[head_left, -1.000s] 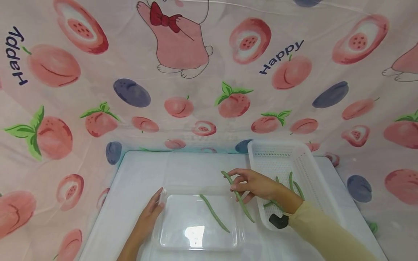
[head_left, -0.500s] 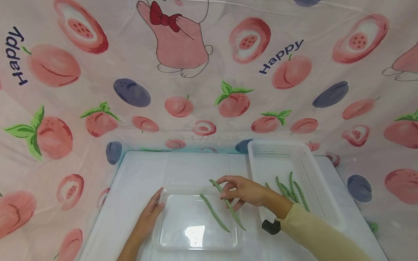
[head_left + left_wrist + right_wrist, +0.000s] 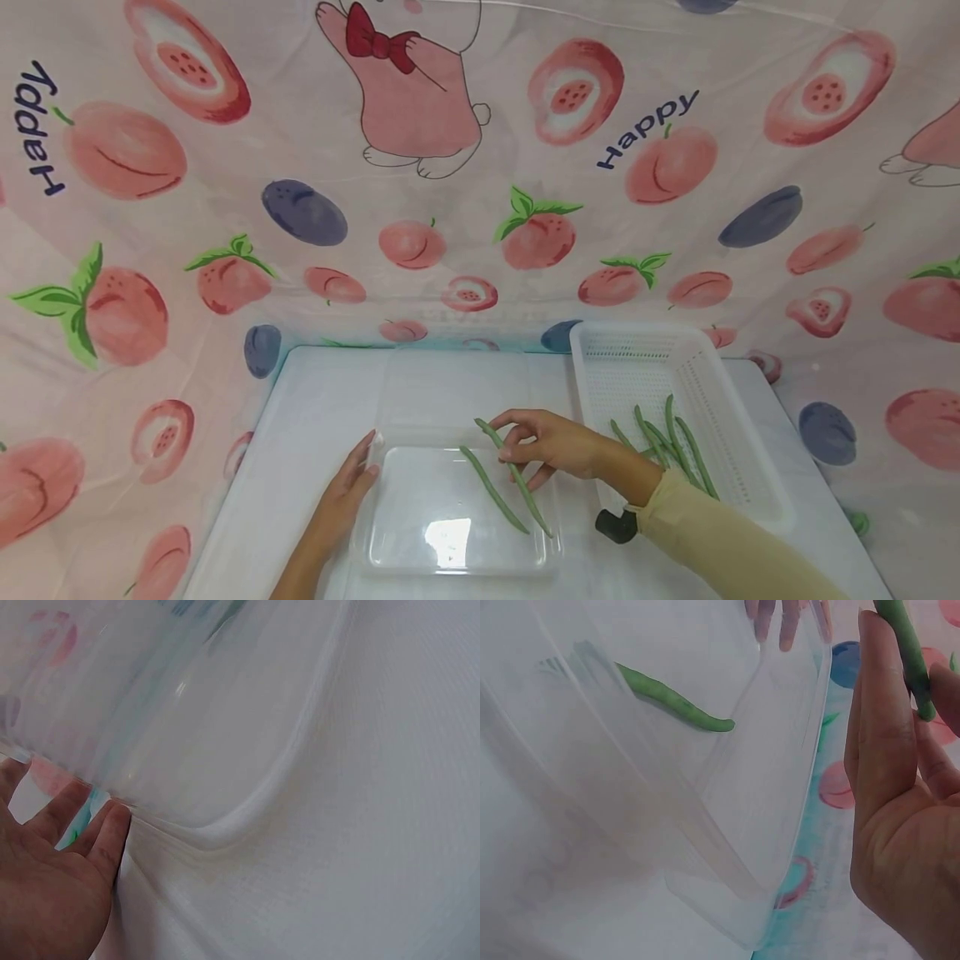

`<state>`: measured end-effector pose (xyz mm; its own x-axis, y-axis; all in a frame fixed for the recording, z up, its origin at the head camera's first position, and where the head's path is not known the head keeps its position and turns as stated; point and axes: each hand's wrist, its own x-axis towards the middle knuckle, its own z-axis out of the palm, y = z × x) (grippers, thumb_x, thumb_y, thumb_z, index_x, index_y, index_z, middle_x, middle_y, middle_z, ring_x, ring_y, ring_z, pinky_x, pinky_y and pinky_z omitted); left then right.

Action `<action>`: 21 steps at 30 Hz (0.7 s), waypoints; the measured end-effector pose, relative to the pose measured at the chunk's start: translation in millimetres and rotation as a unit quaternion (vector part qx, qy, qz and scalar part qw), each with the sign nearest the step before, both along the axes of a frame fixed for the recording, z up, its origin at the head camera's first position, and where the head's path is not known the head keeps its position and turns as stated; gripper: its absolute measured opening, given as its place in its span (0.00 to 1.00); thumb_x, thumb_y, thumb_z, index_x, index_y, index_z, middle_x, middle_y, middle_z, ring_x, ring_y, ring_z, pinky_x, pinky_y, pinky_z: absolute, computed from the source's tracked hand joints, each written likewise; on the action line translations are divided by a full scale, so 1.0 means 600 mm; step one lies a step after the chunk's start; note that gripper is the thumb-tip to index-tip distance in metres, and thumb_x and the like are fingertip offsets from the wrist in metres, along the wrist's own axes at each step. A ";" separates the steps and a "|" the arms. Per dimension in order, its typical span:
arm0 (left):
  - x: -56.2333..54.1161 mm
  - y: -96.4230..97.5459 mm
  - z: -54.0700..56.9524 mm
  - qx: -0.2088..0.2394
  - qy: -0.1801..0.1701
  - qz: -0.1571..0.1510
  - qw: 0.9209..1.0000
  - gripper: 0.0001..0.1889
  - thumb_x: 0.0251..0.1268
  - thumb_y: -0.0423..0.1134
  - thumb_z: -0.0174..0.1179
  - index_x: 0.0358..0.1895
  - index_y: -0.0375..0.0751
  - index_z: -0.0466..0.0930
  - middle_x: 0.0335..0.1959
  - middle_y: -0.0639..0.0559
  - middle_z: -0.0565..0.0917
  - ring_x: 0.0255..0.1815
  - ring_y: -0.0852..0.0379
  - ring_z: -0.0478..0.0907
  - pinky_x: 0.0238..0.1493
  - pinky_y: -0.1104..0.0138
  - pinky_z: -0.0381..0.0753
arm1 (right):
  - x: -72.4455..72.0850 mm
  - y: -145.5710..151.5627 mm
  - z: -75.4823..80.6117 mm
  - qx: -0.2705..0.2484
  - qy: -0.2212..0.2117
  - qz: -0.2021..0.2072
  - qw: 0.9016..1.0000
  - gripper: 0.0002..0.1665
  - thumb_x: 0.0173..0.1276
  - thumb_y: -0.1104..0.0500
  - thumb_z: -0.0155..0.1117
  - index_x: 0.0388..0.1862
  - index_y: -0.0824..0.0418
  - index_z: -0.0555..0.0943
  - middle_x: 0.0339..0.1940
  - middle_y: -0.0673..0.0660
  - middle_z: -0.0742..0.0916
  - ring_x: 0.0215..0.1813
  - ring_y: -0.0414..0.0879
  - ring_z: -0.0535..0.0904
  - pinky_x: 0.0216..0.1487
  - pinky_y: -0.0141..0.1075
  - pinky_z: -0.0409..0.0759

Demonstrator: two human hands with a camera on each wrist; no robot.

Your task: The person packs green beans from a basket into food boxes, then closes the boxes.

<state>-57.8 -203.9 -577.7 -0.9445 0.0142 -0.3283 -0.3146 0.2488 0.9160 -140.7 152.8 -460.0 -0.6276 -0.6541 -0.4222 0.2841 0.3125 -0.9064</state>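
Note:
A clear plastic box (image 3: 408, 504) lies on the white table. My left hand (image 3: 341, 496) touches its left rim with the fingertips; in the left wrist view these fingers (image 3: 109, 836) are fairly straight against the edge. One green bean (image 3: 493, 490) lies slantwise inside the box. Over the box's right side, my right hand (image 3: 558, 446) pinches another green bean (image 3: 522, 490) between thumb and fingers. That held bean (image 3: 906, 656) also shows in the right wrist view, beside the box wall, its upper end cut off by the frame.
A white perforated basket (image 3: 735, 417) stands right of the box, with several green beans (image 3: 678, 442) in it, partly hidden by my right forearm. A black device (image 3: 617, 526) is at my right wrist. Fruit-patterned cloth (image 3: 465, 208) hangs behind and around the white table (image 3: 330, 392).
My right hand has moved left from near the basket to over the box's right side, carrying the green bean. More beans in the basket are uncovered. The left hand stays put.

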 end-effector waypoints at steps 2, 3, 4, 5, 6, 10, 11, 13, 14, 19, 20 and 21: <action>0.001 0.000 0.001 0.002 0.000 -0.001 1.000 0.30 0.78 0.60 0.51 0.79 0.75 0.55 0.83 0.49 0.58 0.80 0.33 0.58 0.63 0.37 0.78 | 0.001 0.000 0.001 0.002 0.000 -0.001 1.000 0.29 0.71 0.58 0.70 0.68 0.56 0.75 0.42 0.56 0.85 0.39 0.46 0.85 0.31 0.44 0.90; 0.001 0.000 0.001 0.000 -0.001 0.000 1.000 0.30 0.78 0.60 0.51 0.79 0.75 0.55 0.83 0.49 0.58 0.80 0.33 0.58 0.63 0.37 0.78 | 0.001 0.000 0.001 0.003 0.001 -0.002 1.000 0.29 0.71 0.58 0.70 0.68 0.56 0.75 0.42 0.56 0.85 0.39 0.46 0.85 0.31 0.44 0.90; 0.001 0.000 0.002 0.000 -0.002 -0.001 1.000 0.30 0.78 0.60 0.51 0.79 0.75 0.54 0.83 0.49 0.57 0.80 0.33 0.58 0.62 0.37 0.78 | 0.001 -0.001 0.001 0.004 0.002 -0.002 1.000 0.28 0.71 0.58 0.70 0.68 0.55 0.75 0.42 0.56 0.85 0.39 0.47 0.85 0.31 0.44 0.90; 0.001 0.000 0.002 0.000 -0.003 -0.001 1.000 0.30 0.78 0.60 0.51 0.79 0.75 0.54 0.83 0.49 0.58 0.80 0.33 0.58 0.62 0.37 0.78 | 0.001 -0.001 0.001 0.006 0.002 -0.001 1.000 0.28 0.71 0.58 0.70 0.68 0.55 0.75 0.42 0.56 0.85 0.39 0.47 0.84 0.31 0.44 0.90; 0.001 0.000 0.002 0.000 -0.004 0.000 1.000 0.30 0.78 0.60 0.51 0.79 0.75 0.54 0.83 0.49 0.58 0.80 0.33 0.58 0.62 0.37 0.78 | 0.002 -0.001 0.001 0.006 0.003 0.000 1.000 0.28 0.71 0.57 0.70 0.68 0.55 0.75 0.42 0.56 0.85 0.40 0.47 0.84 0.31 0.44 0.90; 0.001 0.001 0.004 0.001 -0.009 0.001 1.000 0.30 0.77 0.60 0.51 0.79 0.76 0.54 0.83 0.49 0.58 0.80 0.33 0.58 0.63 0.37 0.78 | 0.002 -0.001 0.001 0.005 0.002 0.003 1.000 0.27 0.72 0.58 0.68 0.68 0.55 0.75 0.43 0.57 0.85 0.40 0.47 0.84 0.33 0.47 0.91; 0.001 0.001 0.005 0.001 -0.009 0.001 1.000 0.30 0.78 0.60 0.51 0.79 0.76 0.54 0.83 0.49 0.58 0.80 0.33 0.58 0.63 0.37 0.77 | 0.001 0.000 0.002 0.004 0.001 0.005 1.000 0.26 0.73 0.58 0.68 0.68 0.55 0.75 0.44 0.58 0.85 0.41 0.48 0.85 0.34 0.48 0.91; 0.001 0.002 0.006 -0.001 -0.009 0.001 1.000 0.30 0.78 0.60 0.51 0.79 0.76 0.54 0.83 0.50 0.57 0.81 0.33 0.58 0.64 0.36 0.77 | 0.000 0.001 0.002 0.002 0.002 0.004 1.000 0.24 0.73 0.58 0.67 0.67 0.54 0.76 0.45 0.61 0.85 0.41 0.50 0.86 0.36 0.50 0.91; 0.001 0.002 0.006 -0.001 -0.009 0.001 1.000 0.30 0.78 0.60 0.51 0.79 0.76 0.54 0.84 0.50 0.57 0.81 0.33 0.58 0.64 0.36 0.76 | 0.000 0.002 0.002 0.001 0.002 0.003 1.000 0.24 0.74 0.58 0.66 0.67 0.54 0.76 0.46 0.62 0.85 0.41 0.51 0.86 0.37 0.51 0.91; 0.000 0.002 0.004 0.000 -0.008 0.001 1.000 0.30 0.78 0.59 0.50 0.79 0.76 0.54 0.83 0.49 0.57 0.81 0.33 0.58 0.64 0.37 0.77 | -0.004 0.004 0.005 0.000 -0.003 -0.002 1.000 0.22 0.74 0.57 0.67 0.65 0.52 0.78 0.49 0.67 0.84 0.42 0.52 0.88 0.39 0.52 0.90; 0.000 0.002 0.004 0.002 -0.008 0.001 1.000 0.30 0.78 0.60 0.51 0.79 0.75 0.54 0.83 0.49 0.57 0.80 0.33 0.58 0.63 0.37 0.78 | -0.005 0.004 0.006 -0.001 -0.005 -0.003 1.000 0.22 0.74 0.57 0.67 0.65 0.52 0.78 0.50 0.67 0.84 0.41 0.52 0.88 0.39 0.52 0.90; 0.000 0.002 0.004 0.003 -0.009 0.002 1.000 0.30 0.78 0.60 0.51 0.79 0.75 0.55 0.83 0.49 0.58 0.80 0.33 0.59 0.62 0.38 0.79 | -0.005 0.005 0.006 -0.002 -0.006 -0.003 1.000 0.22 0.73 0.57 0.67 0.65 0.52 0.78 0.50 0.68 0.84 0.41 0.52 0.88 0.39 0.52 0.90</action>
